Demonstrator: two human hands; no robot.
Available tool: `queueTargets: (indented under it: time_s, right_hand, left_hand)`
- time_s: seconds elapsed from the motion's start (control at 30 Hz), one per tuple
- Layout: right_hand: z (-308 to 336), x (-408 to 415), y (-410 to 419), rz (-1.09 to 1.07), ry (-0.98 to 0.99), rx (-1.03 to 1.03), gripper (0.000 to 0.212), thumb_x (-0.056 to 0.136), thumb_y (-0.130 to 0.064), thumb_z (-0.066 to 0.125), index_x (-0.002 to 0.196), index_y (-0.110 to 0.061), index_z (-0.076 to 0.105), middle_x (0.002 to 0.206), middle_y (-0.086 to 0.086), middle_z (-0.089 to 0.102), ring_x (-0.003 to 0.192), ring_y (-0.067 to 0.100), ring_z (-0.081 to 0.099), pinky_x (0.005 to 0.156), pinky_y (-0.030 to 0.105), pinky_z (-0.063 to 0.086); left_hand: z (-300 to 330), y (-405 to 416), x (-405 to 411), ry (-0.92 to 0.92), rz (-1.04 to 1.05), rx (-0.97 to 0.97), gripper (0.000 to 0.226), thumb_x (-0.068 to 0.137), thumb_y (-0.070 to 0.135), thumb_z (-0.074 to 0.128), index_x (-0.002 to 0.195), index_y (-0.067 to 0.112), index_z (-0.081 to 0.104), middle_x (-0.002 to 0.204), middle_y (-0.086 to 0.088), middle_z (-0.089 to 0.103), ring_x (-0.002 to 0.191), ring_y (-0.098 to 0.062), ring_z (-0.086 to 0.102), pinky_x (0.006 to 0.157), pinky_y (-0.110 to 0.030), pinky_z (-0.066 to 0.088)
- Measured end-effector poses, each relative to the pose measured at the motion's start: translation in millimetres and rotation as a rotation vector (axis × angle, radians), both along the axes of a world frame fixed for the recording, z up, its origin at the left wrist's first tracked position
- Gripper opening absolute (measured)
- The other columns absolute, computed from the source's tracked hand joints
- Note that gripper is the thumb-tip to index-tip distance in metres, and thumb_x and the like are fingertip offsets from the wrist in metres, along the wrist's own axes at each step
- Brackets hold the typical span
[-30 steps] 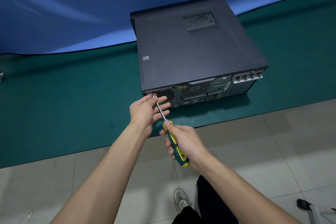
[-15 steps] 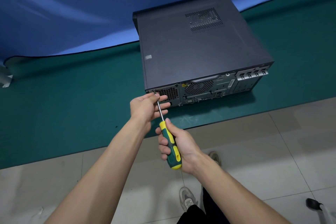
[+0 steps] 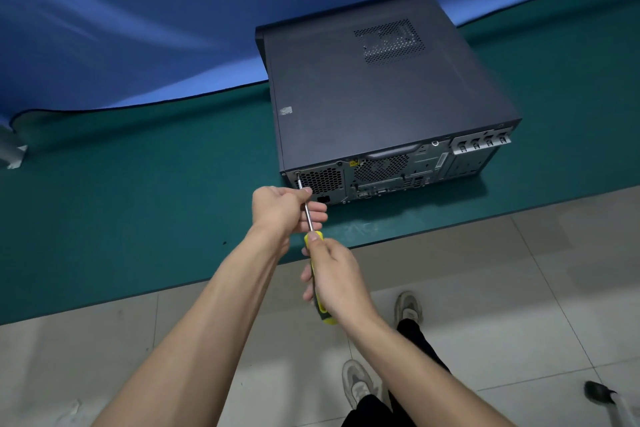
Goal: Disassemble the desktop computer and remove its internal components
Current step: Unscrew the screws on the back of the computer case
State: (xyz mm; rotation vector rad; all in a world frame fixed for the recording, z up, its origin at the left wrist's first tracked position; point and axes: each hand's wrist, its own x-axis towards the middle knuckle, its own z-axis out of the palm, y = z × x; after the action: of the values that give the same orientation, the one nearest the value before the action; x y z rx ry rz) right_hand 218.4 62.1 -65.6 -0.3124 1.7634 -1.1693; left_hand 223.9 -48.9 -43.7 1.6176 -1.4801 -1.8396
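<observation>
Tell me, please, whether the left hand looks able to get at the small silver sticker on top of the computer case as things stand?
Probably yes, once it lets go. The left hand pinches the screwdriver shaft at the case's rear corner, and the sticker lies on the bare top panel just beyond, with nothing between them.
</observation>
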Motion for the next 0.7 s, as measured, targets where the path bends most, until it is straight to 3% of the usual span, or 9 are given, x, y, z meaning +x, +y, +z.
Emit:
queueTargets:
  time_s: [0.13,0.3,0.43,0.53,0.6,0.7]
  right_hand:
    - [7,-10,7,-0.05,-0.355,-0.085,0.032,0.101,-0.03,0.038,0.087,-0.008,0.057,0.055,0.001,0.062,0.042,0.017,0.058,0.043,0.023,0.044]
    - [8,-12,-1,0.014,-0.096,0.02,0.03,0.09,-0.027,0.061,0.065,-0.014,0.052,0.058,0.002,0.064,0.052,0.022,0.063,0.065,0.034,0.054]
    - [7,-15,1,-0.014,-0.129,0.043,0.032,0.079,-0.028,0.074,0.07,-0.015,0.046,0.058,0.005,0.06,0.047,0.019,0.058,0.057,0.033,0.049]
    - [8,-17,5,-0.047,-0.278,0.008,0.032,0.084,-0.035,0.069,0.08,-0.013,0.046,0.06,0.003,0.057,0.043,0.013,0.055,0.045,0.025,0.047]
    - [11,-20,8,-0.016,-0.409,-0.013,0.03,0.092,-0.04,0.057,0.088,-0.01,0.054,0.061,0.003,0.062,0.047,0.017,0.06,0.045,0.024,0.048]
    - [13,-27,11,0.011,-0.524,-0.082,0.029,0.097,-0.03,0.048,0.09,-0.004,0.061,0.064,0.008,0.068,0.049,0.022,0.062,0.048,0.026,0.051]
  left_hand:
    - [-2,1,0,0.074,0.017,0.049,0.019,0.093,0.004,0.055,0.078,-0.006,0.058,0.056,-0.012,0.067,0.044,-0.019,0.064,0.041,-0.026,0.053]
    - [-5,-2,6,0.107,0.0,0.101,0.02,0.095,0.01,0.053,0.084,-0.004,0.061,0.066,-0.013,0.071,0.054,-0.02,0.068,0.045,-0.025,0.054]
    - [-5,-1,6,0.171,0.018,0.205,0.017,0.093,0.014,0.056,0.087,-0.001,0.061,0.071,-0.013,0.072,0.052,-0.017,0.067,0.046,-0.024,0.054]
    - [-6,1,1,0.178,0.031,0.202,0.014,0.092,0.01,0.058,0.087,-0.003,0.061,0.068,-0.012,0.072,0.049,-0.014,0.065,0.045,-0.023,0.053]
    - [-5,2,-2,0.187,0.027,0.209,0.017,0.095,0.009,0.052,0.087,-0.004,0.059,0.065,-0.013,0.071,0.051,-0.016,0.067,0.045,-0.024,0.054]
    - [-4,1,-2,0.209,0.006,0.22,0.024,0.099,0.009,0.044,0.09,-0.007,0.058,0.068,-0.016,0.071,0.057,-0.021,0.07,0.048,-0.027,0.056]
